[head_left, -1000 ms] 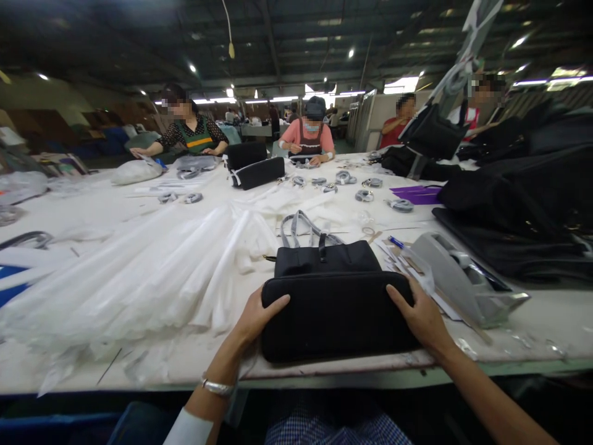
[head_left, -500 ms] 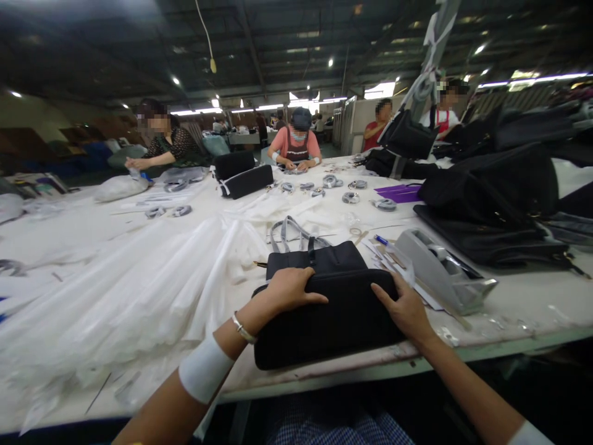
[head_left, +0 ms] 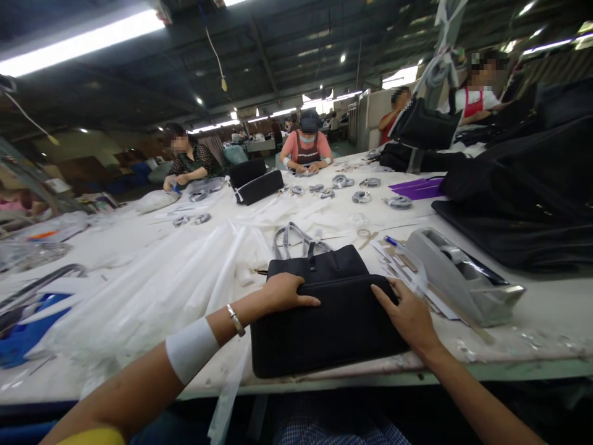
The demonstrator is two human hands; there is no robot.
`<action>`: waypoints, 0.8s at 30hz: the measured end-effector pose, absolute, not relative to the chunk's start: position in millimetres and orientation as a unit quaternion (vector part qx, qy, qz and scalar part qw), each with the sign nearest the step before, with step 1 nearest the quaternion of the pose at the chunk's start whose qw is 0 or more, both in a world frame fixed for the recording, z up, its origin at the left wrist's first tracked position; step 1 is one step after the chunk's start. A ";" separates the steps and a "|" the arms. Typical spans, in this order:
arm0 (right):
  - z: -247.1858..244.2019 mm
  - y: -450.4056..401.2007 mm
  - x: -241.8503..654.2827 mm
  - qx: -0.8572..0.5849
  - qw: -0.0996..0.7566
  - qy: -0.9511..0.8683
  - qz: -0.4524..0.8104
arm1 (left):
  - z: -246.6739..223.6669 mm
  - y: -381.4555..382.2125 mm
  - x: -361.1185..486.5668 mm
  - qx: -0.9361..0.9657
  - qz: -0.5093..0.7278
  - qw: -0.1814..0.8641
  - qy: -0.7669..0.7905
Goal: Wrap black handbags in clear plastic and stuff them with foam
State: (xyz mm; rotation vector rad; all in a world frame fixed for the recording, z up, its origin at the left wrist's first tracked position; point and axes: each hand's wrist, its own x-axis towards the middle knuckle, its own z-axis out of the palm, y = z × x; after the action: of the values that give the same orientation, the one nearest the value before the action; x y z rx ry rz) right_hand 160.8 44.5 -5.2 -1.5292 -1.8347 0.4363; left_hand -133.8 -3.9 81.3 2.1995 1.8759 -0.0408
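A black bag point(head_left: 324, 334) lies at the near edge of the white table, its flat bottom panel facing me. My left hand point(head_left: 288, 293) grips its upper left edge, thumb on the panel and fingers over the far side. On the upper right corner my right hand point(head_left: 404, 309) holds the bag, thumb on the front and fingers behind. Grey wrapped handles point(head_left: 290, 238) stick out beyond the bag, and a black strap point(head_left: 312, 256) crosses its far part.
White wrapping sheets point(head_left: 152, 290) spread to the left. A grey tape dispenser point(head_left: 458, 278) and papers stand right. Coiled grey straps point(head_left: 361, 196), purple sheets point(head_left: 417, 188) and black bags point(head_left: 528, 191) lie farther back. Across the table, a person point(head_left: 306, 145) works.
The view has shifted left, showing more of the table's left side. Both hands keep their hold on the bag, which has barely moved.
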 end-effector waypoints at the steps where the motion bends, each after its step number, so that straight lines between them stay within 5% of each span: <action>1: -5.2 44.5 160.8 -0.593 0.346 -0.707 0.169 | 77.5 -9.2 -133.6 0.749 -0.004 0.102 0.655; 9: -5.2 44.7 161.7 -0.608 0.324 -0.700 0.189 | 44.4 -14.2 -132.3 0.739 0.026 0.128 0.661; 17: 3.0 45.6 159.2 -0.592 0.307 -0.727 0.164 | 34.2 -33.1 -93.3 0.811 0.114 -0.050 0.571; 21: 7.1 28.3 177.9 -0.523 0.399 -0.748 0.088 | 20.5 -34.8 -90.3 0.796 0.186 0.022 0.576; 24: 4.0 5.1 200.5 -0.544 0.414 -0.707 0.179 | 18.0 -29.7 -97.2 0.784 0.219 0.075 0.576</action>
State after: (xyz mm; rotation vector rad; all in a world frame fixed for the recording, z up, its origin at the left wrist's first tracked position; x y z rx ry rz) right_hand 200.5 5.1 4.0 -1.3684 -1.7775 0.4498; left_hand -97.2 -29.7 18.0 2.3529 1.7280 0.6565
